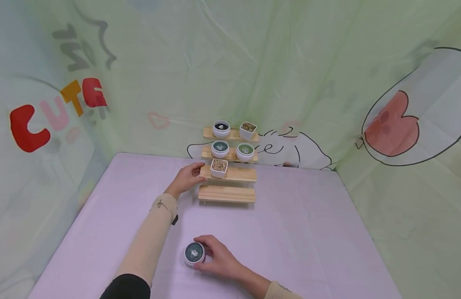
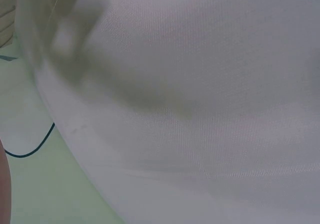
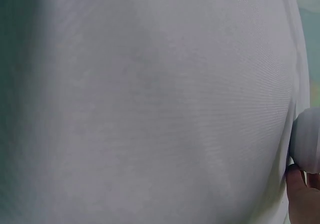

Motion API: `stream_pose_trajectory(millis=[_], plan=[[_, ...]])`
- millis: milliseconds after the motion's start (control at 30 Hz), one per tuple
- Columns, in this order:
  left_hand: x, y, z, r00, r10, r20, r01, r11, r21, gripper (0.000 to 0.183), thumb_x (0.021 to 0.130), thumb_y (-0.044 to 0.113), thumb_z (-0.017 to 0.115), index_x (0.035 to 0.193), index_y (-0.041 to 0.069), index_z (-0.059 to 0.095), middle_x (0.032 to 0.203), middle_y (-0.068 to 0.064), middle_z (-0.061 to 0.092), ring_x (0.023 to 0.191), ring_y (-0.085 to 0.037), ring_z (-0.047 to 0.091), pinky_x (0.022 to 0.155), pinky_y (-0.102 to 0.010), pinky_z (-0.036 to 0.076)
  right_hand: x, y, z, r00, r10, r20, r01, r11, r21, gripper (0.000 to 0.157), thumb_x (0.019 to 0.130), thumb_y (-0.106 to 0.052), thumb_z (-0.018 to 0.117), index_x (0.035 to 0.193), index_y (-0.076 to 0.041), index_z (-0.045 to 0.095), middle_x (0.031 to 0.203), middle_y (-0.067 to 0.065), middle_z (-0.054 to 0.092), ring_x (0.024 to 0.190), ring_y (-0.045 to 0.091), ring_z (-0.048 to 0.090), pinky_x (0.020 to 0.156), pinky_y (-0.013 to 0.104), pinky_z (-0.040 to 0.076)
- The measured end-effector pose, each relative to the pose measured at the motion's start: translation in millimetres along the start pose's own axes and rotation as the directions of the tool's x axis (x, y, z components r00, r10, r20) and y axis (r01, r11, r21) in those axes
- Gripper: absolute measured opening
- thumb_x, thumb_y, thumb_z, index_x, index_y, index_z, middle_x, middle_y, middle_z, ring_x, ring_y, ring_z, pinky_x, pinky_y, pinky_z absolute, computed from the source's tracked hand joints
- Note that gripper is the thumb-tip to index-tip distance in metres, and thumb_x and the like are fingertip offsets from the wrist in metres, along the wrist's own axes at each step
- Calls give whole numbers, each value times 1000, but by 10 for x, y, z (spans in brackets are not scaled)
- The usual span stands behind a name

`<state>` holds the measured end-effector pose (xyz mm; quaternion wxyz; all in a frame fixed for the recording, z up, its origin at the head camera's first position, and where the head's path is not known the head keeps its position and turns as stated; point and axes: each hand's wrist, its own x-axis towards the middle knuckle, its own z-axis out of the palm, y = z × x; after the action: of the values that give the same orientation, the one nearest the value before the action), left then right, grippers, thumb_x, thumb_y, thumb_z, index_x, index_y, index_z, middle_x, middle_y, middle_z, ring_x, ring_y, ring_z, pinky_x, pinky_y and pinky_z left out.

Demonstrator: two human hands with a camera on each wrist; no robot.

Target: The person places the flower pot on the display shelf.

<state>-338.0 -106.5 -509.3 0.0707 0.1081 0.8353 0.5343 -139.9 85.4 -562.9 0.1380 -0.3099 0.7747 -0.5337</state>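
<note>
My right hand (image 1: 221,259) pinches a round white pot (image 1: 194,253) with a dark green top and a pale centre, thumb on the near side and fingers on the far side. In the right wrist view the same pot (image 3: 306,140) shows at the right edge above a fingertip. A stepped wooden stand (image 1: 226,194) rises at the back of the table, and my left hand (image 1: 186,178) holds the left end of its second step from the front. On that step, close to these fingers, sits a square white pot (image 1: 219,167) with tan grains.
The stand's upper steps bear a round dark-topped pot (image 1: 221,129), a square grain-filled pot (image 1: 248,130), a round blue-green pot (image 1: 220,148) and a round light-green pot (image 1: 245,151). A pale lilac cloth (image 1: 297,232) covers the table; printed curtains (image 1: 290,62) hang around it.
</note>
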Motion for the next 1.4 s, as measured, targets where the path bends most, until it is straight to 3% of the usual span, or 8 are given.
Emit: stream_pose_trajectory(millis=[400,667,867,1133,1400], plan=[[-7,14,-7,1000,4,1,-4,1000,-3,69,86,16,77,145,-1,44,147,-18,46,131,-29,49,109,-35,42,17,60,22,998,-3,-62,2,1000,-7,56,78,-7,83,126,0,55,122,11,57,114,19,58,99,24,50],[-1,1,-4,1000,-7,-10,7,999,36,68,87,20,76,144,2,45,146,-16,47,131,-27,50,109,-34,43,152,-40,-279,984,93,-149,-95,995,-3,58,78,-6,82,128,1,54,126,15,55,113,30,60,91,23,55],[2,7,-9,1000,-21,-4,21,999,33,68,87,20,77,144,2,45,146,-16,47,131,-28,50,109,-36,43,306,-146,-632,955,184,-233,-188,982,7,60,81,-9,81,133,-1,51,130,15,53,118,31,56,94,30,55],[17,17,-22,1000,-23,-2,23,1000,14,70,86,18,77,145,0,43,146,-18,47,130,-29,50,109,-35,43,486,-290,-1044,909,206,-363,-209,977,32,59,82,-6,79,134,-3,52,132,14,53,120,32,54,95,39,55],[12,6,-10,1000,-13,8,13,1000,1,69,86,16,77,145,0,44,146,-18,47,130,-29,50,109,-35,43,585,-347,-1333,857,270,-438,-296,955,11,60,81,-13,80,135,-7,52,134,9,54,126,30,51,98,44,52]])
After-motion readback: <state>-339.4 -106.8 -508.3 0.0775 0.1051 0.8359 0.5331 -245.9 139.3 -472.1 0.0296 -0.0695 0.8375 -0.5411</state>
